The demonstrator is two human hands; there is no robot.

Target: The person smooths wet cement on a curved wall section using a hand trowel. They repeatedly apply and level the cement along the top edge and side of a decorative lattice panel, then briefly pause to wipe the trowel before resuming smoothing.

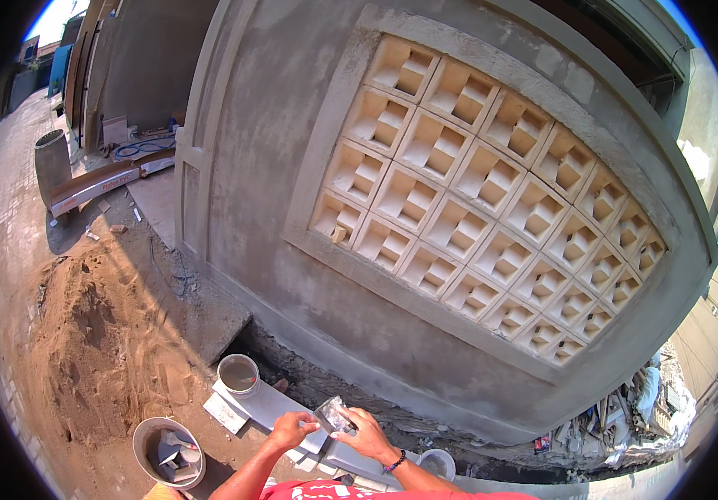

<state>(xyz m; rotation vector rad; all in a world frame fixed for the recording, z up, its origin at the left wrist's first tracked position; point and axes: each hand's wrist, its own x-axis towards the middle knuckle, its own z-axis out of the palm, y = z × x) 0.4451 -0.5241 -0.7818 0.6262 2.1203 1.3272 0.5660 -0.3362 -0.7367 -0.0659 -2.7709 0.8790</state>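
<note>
My right hand [365,433], with a dark bracelet at the wrist, grips a small rectangular grey tool [332,414], apparently metal and smeared with mortar. Close to its left, my left hand [290,430] has curled fingers; what they hold, if anything, is too small to make out. Beneath and behind my hands lie long pale boards or slabs [265,403] along the wall's foot. A bucket of grey material [240,377] stands on them at the back left. A larger bucket [167,452] with tools inside sits left of my forearms. Another pale bucket [437,463] is partly visible at the right.
A plastered wall [250,167] with a cream breeze-block grille [484,192] rises ahead, with a trench [300,382] at its foot. A sand pile [92,350] lies left, beside a paved lane [5,208]. A concrete pipe [53,167] stands beyond. Rubble [617,417] is heaped at the right.
</note>
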